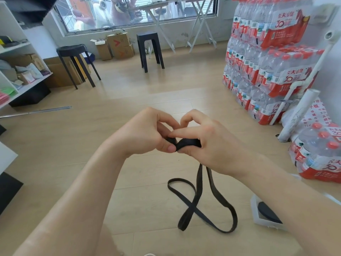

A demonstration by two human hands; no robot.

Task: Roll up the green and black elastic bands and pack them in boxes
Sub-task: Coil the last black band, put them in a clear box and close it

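Observation:
A black elastic band (198, 198) hangs from both my hands, and its loose loops lie on the wooden floor below. My left hand (145, 132) pinches the band's coiled end between thumb and fingers. My right hand (204, 139) grips the same small coil from the right, fingers curled over it. A white box (258, 217) lies on the floor at the lower right with something dark and rolled inside; my right forearm hides part of it. No green band is in view.
Stacked packs of bottled water (265, 58) fill the right side, with white pipes (297, 117) leaning against them. Two black stools (77, 61) (150, 48) and cardboard boxes (118, 45) stand by the far wall under the window. A white shelf unit (16, 71) lines the left.

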